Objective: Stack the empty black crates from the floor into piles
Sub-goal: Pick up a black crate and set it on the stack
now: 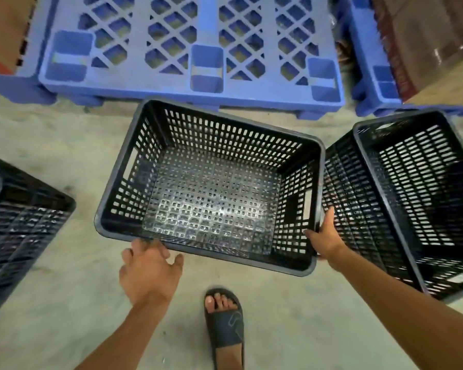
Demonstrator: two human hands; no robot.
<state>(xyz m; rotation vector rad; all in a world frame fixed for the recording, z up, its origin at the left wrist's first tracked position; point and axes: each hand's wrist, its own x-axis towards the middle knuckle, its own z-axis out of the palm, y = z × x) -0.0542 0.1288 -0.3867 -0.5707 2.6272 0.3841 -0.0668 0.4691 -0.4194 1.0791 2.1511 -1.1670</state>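
Between two other crates, an empty crate (211, 188) is gripped at its rim by the right hand (322, 237), the left hand (150, 271) open-fingered beneath; lifting onto a pile is likely needed next.

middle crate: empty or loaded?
Empty. The middle crate shows its bare perforated floor; right hand grips its rim, left hand at the near edge.
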